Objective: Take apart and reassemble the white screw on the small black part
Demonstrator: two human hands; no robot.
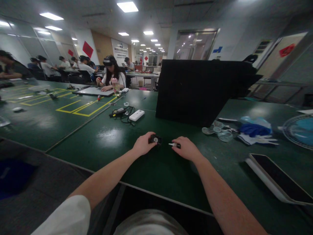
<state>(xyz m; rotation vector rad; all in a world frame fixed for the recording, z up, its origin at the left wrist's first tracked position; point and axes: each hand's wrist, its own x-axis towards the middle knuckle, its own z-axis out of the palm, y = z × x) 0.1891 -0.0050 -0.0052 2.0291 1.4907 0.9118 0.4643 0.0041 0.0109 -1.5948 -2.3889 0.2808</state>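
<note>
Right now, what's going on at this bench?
One person is at the green table with both hands resting on it. The left hand grips a small black round part with a pale centre. The right hand pinches a small white-tipped stick, with its tip pointing at the part but not touching it. A black panel stands behind, with a white power bank to the left and blue gloves to the right.

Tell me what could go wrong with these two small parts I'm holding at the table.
1. The black part in the left hand is small and dark; dropped, it may be hard to spot on the dark table.
2. The white-tipped piece is only pinched by fingertips of the right hand and could slip and roll away.
3. A wide sweep of the right forearm might knock the tablet beside it.
</note>
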